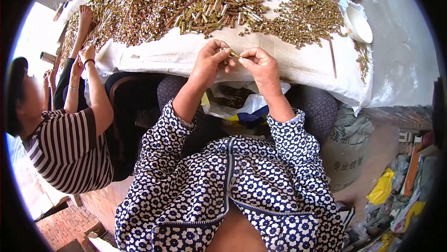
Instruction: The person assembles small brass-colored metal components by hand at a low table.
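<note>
My left hand (210,63) and my right hand (261,66) meet over the near edge of a table covered with a white cloth (177,54). Together they pinch a small brass-coloured metal piece (231,54) between their fingertips. Beyond them a wide heap of brass and silver metal pins (195,0) covers the cloth. A denser pile of small dark-gold pieces (307,17) lies to the right of it.
A white bowl (357,24) stands at the table's right end. A thin stick (331,56) lies on the cloth. An open plastic bag (237,100) sits in my lap. A person in a striped shirt (65,145) works at my left. A printed sack (344,154) stands at my right.
</note>
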The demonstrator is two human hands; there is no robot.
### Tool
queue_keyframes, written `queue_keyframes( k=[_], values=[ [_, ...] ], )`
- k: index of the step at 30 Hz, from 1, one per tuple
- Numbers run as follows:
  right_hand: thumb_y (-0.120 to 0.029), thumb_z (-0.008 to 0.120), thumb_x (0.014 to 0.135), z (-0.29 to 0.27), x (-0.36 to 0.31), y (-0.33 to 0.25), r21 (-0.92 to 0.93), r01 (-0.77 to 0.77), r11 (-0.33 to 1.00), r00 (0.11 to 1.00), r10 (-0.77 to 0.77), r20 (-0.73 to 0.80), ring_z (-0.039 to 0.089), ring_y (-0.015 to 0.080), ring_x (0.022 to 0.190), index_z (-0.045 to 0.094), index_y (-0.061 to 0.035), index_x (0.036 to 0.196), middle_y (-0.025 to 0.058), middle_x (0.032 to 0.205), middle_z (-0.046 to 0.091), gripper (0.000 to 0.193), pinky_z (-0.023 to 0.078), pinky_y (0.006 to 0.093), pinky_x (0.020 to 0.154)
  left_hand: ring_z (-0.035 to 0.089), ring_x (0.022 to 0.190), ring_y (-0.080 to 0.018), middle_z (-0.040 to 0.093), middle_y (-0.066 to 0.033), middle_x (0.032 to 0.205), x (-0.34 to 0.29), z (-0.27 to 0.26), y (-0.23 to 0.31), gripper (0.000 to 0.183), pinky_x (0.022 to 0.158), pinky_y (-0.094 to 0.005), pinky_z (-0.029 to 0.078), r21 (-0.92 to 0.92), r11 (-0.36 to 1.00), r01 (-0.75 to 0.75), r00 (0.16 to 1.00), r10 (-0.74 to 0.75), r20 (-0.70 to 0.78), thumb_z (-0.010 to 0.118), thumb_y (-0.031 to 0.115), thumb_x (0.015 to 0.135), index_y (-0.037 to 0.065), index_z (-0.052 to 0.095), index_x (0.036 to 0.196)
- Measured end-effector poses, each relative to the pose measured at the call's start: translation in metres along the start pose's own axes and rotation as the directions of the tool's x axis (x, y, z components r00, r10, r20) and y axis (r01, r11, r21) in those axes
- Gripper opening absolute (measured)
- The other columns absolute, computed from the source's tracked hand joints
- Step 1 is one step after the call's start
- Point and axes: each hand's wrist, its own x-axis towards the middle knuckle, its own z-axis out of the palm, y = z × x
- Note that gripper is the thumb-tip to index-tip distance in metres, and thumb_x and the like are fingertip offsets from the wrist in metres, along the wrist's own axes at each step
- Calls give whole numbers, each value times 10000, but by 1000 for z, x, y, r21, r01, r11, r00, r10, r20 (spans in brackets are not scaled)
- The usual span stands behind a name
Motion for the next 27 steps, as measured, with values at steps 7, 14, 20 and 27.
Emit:
queue_keyframes(
  k=[7, 14, 20, 27],
  values=[
    [-62, 608, 876, 0, -1, 2, -22, 19, 1000, 999, -19, -29, 520, 49, 758, 585, -19, 940, -15, 826, 583, 80, 434, 207, 684, 605, 646, -110, 602, -54, 783, -2, 1, -3, 89, 492, -205, 451, -67, 998, -16, 1000, 18, 24, 559, 120, 930, 52, 508, 957],
    [-65, 615, 874, -5, -5, 7, 21, 39, 999, 998, -38, -43, 533, 64, 769, 597, -17, 929, -5, 852, 590, 76, 442, 217, 694, 606, 657, -110, 592, -51, 774, -6, 7, -8, 90, 498, -202, 450, -48, 997, -66, 997, 68, 46, 551, 119, 935, 51, 496, 955],
    [-50, 625, 847, -16, -2, 2, -259, 201, 945, 976, -215, -28, 561, 118, 794, 613, -14, 890, 40, 867, 595, 57, 458, 254, 717, 600, 643, -110, 592, -44, 750, 2, 13, -10, 86, 499, -205, 450, 7, 995, -104, 993, 103, 60, 551, 113, 934, 47, 497, 941],
    [-31, 619, 737, -35, 3, -1, -683, 310, 661, 947, -274, 165, 554, 284, 750, 552, -7, 782, 128, 801, 566, 84, 445, 372, 670, 603, 607, -118, 596, -67, 719, 8, 34, -17, 87, 488, -251, 452, 632, 744, -216, 976, 174, 129, 571, 62, 903, 34, 497, 938]
  ],
)
